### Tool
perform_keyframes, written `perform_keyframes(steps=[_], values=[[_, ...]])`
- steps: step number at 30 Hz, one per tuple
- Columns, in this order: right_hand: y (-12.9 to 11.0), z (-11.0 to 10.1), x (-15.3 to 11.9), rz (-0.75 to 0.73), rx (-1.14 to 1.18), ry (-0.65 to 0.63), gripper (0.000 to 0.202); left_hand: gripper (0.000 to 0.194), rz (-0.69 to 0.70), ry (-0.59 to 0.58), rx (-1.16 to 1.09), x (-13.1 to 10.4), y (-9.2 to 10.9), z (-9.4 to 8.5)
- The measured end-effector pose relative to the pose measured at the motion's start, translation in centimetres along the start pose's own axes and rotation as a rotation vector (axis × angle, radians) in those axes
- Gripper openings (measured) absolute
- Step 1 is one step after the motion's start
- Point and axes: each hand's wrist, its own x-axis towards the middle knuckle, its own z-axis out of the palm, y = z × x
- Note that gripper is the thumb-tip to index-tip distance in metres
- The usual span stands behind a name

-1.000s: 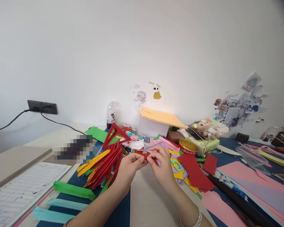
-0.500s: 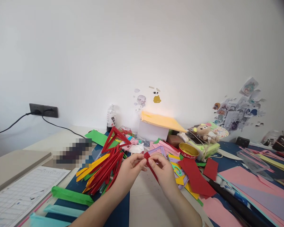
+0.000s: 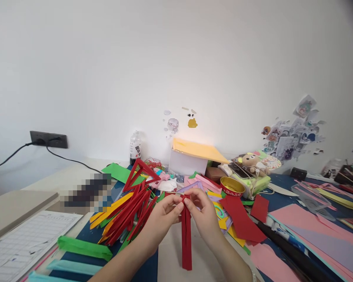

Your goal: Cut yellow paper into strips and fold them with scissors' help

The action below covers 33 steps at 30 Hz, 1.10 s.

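A long red folded paper strip [image 3: 186, 243] hangs down toward me, with a seam along its middle. Its upper end is pinched between my left hand [image 3: 167, 213] and my right hand [image 3: 201, 211], thumbs close together at the top. To the left of my hands lies a pile of folded red strips [image 3: 132, 211], with yellow strips [image 3: 113, 209] and green ones among them. A red paper triangle [image 3: 139, 172] rests at the back of that pile. Under my hands is a pale board [image 3: 170, 254].
A bottle [image 3: 135, 148] stands by the wall. Right of my hands are a gold tin [image 3: 232, 186], red paper [image 3: 242, 219], pink sheets [image 3: 320, 231] and a long black object [image 3: 282, 246]. A green folded strip [image 3: 85, 247] and a printed sheet [image 3: 32, 239] lie at the left.
The red strip has turned from edge-on and slanting to hanging straight down with its seamed face showing. Both hands still pinch its top. The view has shifted slightly to the right.
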Motion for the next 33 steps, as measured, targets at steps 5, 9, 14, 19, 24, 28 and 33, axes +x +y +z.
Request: perform_keyframes(steps=[5,9,14,19,24,28,33], values=[[-0.1,0.1,0.2,0.068,0.135,-0.058,0.009,0.033,0.037,-0.002,-0.042,0.3,-0.4,0.0],[-0.2,0.4,0.1,0.114,0.157,0.036,0.006,0.038,0.010,-0.011,-0.055,0.5,-0.6,0.2],[-0.1,0.2,0.3,0.144,0.246,-0.037,0.017,0.040,0.016,0.018,-0.042,0.5,-0.7,0.0],[-0.3,-0.5,0.8,0.086,0.238,-0.200,0.015,0.034,0.054,0.017,-0.031,0.5,-0.4,-0.3],[-0.3,-0.5,0.6,0.178,0.239,-0.141,0.009,0.035,0.028,-0.052,-0.034,0.7,-0.9,-0.1],[-0.5,-0.6,0.6,0.166,0.099,-0.104,0.012,0.032,0.062,-0.036,0.047,0.9,-1.3,-0.1],[-0.8,-0.8,0.6,0.190,-0.036,-0.074,0.012,0.029,0.060,-0.004,0.147,0.7,-1.1,0.0]])
